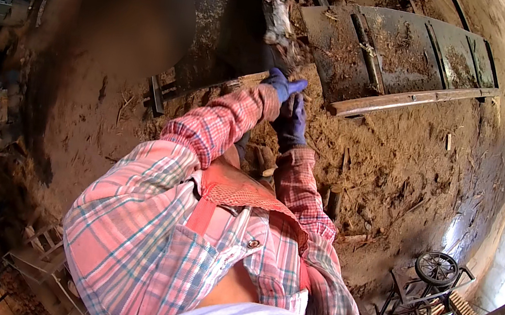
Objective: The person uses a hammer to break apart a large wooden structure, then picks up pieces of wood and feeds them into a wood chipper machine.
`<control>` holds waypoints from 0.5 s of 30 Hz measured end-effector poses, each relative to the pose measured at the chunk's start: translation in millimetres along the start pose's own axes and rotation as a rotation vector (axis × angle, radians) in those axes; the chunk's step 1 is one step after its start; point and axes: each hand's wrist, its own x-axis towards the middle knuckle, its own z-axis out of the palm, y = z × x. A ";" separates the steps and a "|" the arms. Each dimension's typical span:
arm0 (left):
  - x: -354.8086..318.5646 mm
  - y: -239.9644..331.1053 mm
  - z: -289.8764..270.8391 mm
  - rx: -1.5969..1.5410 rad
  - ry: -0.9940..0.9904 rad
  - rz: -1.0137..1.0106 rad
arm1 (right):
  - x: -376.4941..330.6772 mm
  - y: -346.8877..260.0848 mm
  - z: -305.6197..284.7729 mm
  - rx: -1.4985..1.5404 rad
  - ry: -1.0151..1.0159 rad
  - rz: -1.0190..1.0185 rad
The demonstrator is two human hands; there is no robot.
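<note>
Both of my hands wear purple-blue gloves and are close together in front of my body. My left hand (283, 84) is closed at the near end of a rough, pale-patched log (278, 18), which runs away from me on a dark surface. Just below it, and partly overlapped by it, is my right hand (291, 124), also closed. Whatever the fingers grip is too small and too hidden to name. Loose bark and fibre (292, 61) lie around the log's near end.
To the right lies a dark sheet panel (409, 57) with crossbars and a wooden beam (415, 101) along its edge. Brown debris covers the ground (384, 166). A wheeled metal cart (423, 293) stands at the lower right. A blurred dark patch hides the upper left.
</note>
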 end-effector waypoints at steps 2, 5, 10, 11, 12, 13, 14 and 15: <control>-39.4 17.6 -19.0 -0.175 -0.124 0.008 | -27.2 -22.8 21.0 -0.106 0.078 0.062; 2.8 5.8 6.3 -0.792 -0.361 0.183 | -32.6 -58.1 42.7 -0.175 0.135 0.186; 2.7 32.7 34.7 -0.645 -0.140 0.116 | -15.1 -83.8 14.6 -0.074 0.153 0.261; 7.7 31.4 31.3 -0.621 -0.134 0.032 | -11.6 -81.9 24.1 -0.108 0.201 0.261; 20.8 35.4 28.3 -0.595 -0.132 -0.045 | -11.0 -82.1 41.8 -0.143 0.248 0.252; 25.8 34.9 29.3 -0.690 -0.145 -0.028 | -12.0 -80.0 53.4 -0.106 0.294 0.244; 32.1 38.3 25.2 -0.790 -0.153 0.000 | -8.4 -78.5 67.3 -0.073 0.328 0.234; 34.8 33.0 19.6 -0.793 -0.186 0.012 | -7.2 -76.7 76.1 -0.040 0.362 0.225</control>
